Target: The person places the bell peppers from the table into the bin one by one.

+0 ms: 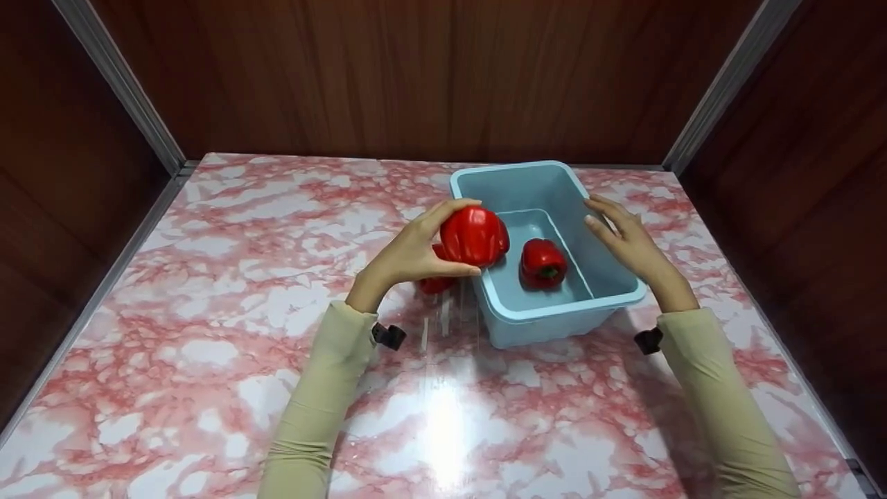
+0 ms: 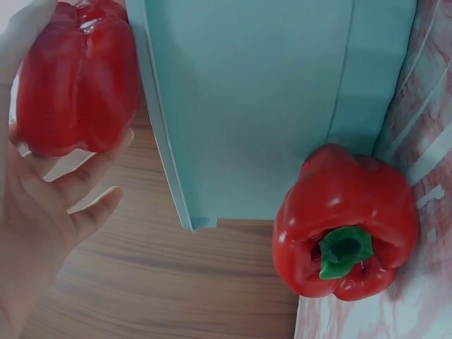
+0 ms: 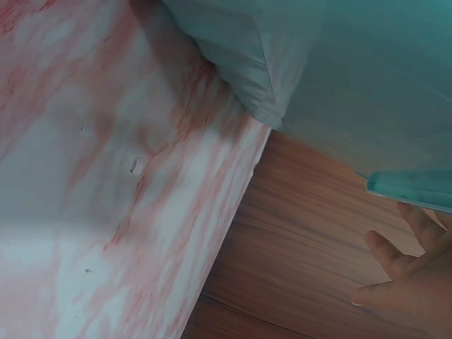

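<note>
My left hand [image 1: 418,246] grips a red bell pepper [image 1: 474,235] between thumb and fingers, at the left rim of a light blue plastic bin [image 1: 547,313]. Inside the bin, on its floor, lies a second red bell pepper [image 1: 542,264] with a green stem. A third red bell pepper [image 2: 346,222] sits on the table against the bin's left outer side; in the head view it is mostly hidden behind the left hand. At the bin's right rim, my right hand [image 1: 629,239] has its fingers extended, fingertips right at the edge, holding nothing.
The bin stands on a red and white marbled table [image 1: 263,305]. Dark wood panels [image 1: 416,76] rise at the back and both sides, with grey metal strips in the corners. Pale tape-like strips [image 1: 445,315] lie on the table left of the bin.
</note>
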Tool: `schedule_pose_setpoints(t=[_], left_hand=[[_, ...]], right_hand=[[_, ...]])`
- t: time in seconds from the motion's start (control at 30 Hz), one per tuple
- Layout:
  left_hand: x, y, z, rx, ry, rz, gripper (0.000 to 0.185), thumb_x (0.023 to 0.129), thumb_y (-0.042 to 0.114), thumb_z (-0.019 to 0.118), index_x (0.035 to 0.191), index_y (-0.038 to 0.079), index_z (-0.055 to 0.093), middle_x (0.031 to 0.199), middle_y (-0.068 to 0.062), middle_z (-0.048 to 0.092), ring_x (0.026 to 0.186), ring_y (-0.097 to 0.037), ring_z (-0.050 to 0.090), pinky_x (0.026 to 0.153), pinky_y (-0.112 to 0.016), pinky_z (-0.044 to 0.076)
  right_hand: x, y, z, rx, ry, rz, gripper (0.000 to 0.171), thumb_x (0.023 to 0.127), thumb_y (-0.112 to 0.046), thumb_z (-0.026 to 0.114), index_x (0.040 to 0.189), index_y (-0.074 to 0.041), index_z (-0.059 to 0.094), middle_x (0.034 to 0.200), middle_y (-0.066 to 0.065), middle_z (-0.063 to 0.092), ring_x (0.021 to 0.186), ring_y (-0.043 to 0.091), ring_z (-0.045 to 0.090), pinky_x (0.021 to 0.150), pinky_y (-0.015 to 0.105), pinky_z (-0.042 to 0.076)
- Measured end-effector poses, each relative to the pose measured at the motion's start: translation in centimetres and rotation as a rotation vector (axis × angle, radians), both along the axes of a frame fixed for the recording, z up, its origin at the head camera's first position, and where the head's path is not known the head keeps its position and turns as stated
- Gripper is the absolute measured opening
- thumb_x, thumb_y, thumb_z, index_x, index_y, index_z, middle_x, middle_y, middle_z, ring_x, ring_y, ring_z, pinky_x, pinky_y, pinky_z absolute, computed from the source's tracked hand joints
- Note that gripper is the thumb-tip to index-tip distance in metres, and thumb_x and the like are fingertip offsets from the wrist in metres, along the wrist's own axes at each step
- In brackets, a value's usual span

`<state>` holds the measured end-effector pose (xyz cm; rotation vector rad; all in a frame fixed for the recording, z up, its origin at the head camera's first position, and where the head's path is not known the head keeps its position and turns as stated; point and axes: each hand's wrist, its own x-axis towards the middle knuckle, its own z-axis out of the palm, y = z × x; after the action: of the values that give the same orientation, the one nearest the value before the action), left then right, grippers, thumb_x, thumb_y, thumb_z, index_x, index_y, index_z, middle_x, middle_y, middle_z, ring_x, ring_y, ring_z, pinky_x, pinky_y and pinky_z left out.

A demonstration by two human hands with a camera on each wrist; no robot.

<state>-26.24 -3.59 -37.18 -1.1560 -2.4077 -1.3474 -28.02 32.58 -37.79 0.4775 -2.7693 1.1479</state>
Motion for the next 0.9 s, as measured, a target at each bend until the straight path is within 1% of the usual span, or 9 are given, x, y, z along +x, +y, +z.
schedule_pose_setpoints(t=[0.3,0.47,0.53,0.7,0.8,0.9], left_hand=[[0.0,0.3,0.3,0.007,-0.003,0.001,0.082,0.066,0.046,0.08,0.136,0.033,0.038,0.135,0.013,0.043,0.118,-0.007,0.046,0.094,-0.033,0.046],[0.0,0.5,0.4,0.027,-0.01,-0.007,0.085,0.065,0.04,0.082,0.137,0.027,0.039,0.136,0.01,0.044,0.119,-0.009,0.045,0.095,-0.033,0.046],[0.0,0.6,0.4,0.031,-0.014,-0.003,0.085,0.065,0.039,0.083,0.137,0.027,0.039,0.136,0.009,0.044,0.119,-0.009,0.045,0.094,-0.034,0.046],[-0.1,0.8,0.4,0.035,-0.013,0.006,0.083,0.067,0.041,0.081,0.137,0.031,0.038,0.135,0.01,0.044,0.119,-0.008,0.045,0.094,-0.032,0.046],[-0.1,1.0,0.3,0.036,-0.006,0.009,0.083,0.067,0.043,0.08,0.136,0.032,0.037,0.134,0.01,0.045,0.119,-0.008,0.045,0.095,-0.031,0.046],[-0.2,1.1,0.3,0.038,0.003,0.012,0.083,0.067,0.043,0.08,0.137,0.031,0.038,0.133,0.009,0.046,0.118,-0.008,0.046,0.095,-0.031,0.046]], right_hand=[[-0.1,0.1,0.0,0.001,-0.01,-0.008,0.053,0.095,-0.041,0.048,0.14,-0.014,0.042,0.149,0.01,0.03,0.141,0.03,0.016,0.108,0.056,-0.016],[-0.2,0.1,-0.1,0.002,0.002,-0.003,0.053,0.095,-0.041,0.048,0.14,-0.014,0.042,0.149,0.009,0.03,0.141,0.03,0.016,0.107,0.057,-0.016],[-0.2,0.1,-0.1,0.003,0.005,-0.002,0.052,0.095,-0.04,0.048,0.14,-0.014,0.042,0.149,0.009,0.03,0.141,0.03,0.016,0.107,0.057,-0.016],[-0.3,0.2,-0.1,0.003,0.007,-0.001,0.052,0.095,-0.039,0.048,0.14,-0.013,0.042,0.149,0.009,0.03,0.141,0.03,0.016,0.107,0.057,-0.017],[-0.3,0.2,-0.1,0.005,-0.005,-0.005,0.053,0.095,-0.041,0.047,0.14,-0.014,0.041,0.15,0.009,0.029,0.141,0.03,0.016,0.107,0.056,-0.017],[-0.2,0.2,-0.1,0.008,-0.012,-0.01,0.053,0.095,-0.042,0.047,0.14,-0.016,0.041,0.151,0.008,0.028,0.141,0.03,0.015,0.107,0.056,-0.017]])
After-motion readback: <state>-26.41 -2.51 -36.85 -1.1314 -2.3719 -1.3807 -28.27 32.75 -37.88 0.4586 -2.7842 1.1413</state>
